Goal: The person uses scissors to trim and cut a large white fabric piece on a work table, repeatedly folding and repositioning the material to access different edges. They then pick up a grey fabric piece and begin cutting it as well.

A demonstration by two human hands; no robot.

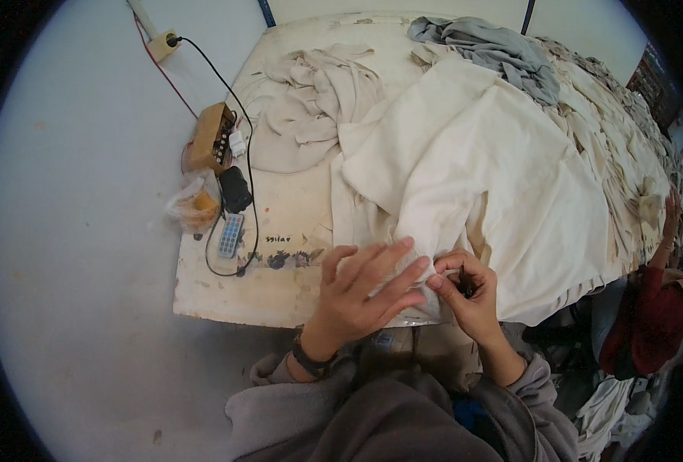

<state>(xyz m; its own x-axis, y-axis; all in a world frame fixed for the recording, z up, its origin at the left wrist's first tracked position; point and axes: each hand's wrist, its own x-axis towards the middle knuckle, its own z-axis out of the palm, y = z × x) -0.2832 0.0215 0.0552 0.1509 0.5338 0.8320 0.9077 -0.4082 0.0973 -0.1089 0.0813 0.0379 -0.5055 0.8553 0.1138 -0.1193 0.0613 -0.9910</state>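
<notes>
A large cream-white fabric piece (pixel 503 154), perhaps a garment, lies spread over the table and reaches its near edge. My left hand (pixel 357 296) is over the near end of the cloth, fingers stretched out and apart, slightly blurred. Beside it, my right hand (pixel 476 296) pinches a narrow edge of the fabric between thumb and forefinger. A small dark tool (pixel 465 291) sits within the curled fingers of that hand; most of it is hidden, so its kind is unclear.
Crumpled beige cloth (pixel 310 100) and grey cloth (pixel 503 50) lie farther back, with piled fabric (pixel 611 138) on the right. At left are a remote control (pixel 231 235), a wooden box (pixel 209 138), a plastic bag (pixel 196 202) and a black cable (pixel 253 192). Another person's red sleeve (pixel 646 323) shows at right.
</notes>
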